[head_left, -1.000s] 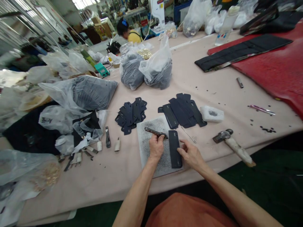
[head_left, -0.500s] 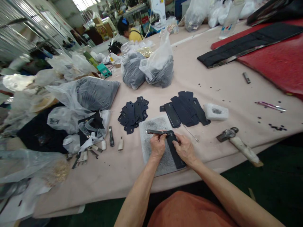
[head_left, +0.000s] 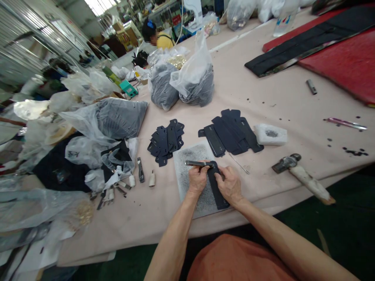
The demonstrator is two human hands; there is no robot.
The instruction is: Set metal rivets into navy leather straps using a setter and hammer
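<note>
Holding a narrow metal tool [head_left: 199, 164] level, the left hand [head_left: 197, 181] has its fingers [head_left: 195, 175] curled closed around the shank, with the tool's far end reaching the top of a dark strip [head_left: 216, 191]. The right hand [head_left: 230, 185] sits just beside it, its fingers [head_left: 222, 177] pressed together on the upper part of the strip; whether they pinch the strip's edge cannot be told from this view. The strip lies slanted on a speckled grey mat [head_left: 184, 175] at the near edge of a pale pink table [head_left: 272, 101], its lower end touching the mat's corner area. Past the mat, two loose piles of dark cut pieces [head_left: 231, 130] [head_left: 165, 142] lie side by side, with a white foam block [head_left: 271, 134] to the right of them and a thin steel pin [head_left: 238, 164] beside the mat. A hammer [head_left: 301, 177] with a pale wooden handle rests further right, near the table's edge. Two plastic bags of dark pieces [head_left: 196, 80] stand further along the table, and a co-worker [head_left: 156, 35] sits at the far end
</note>
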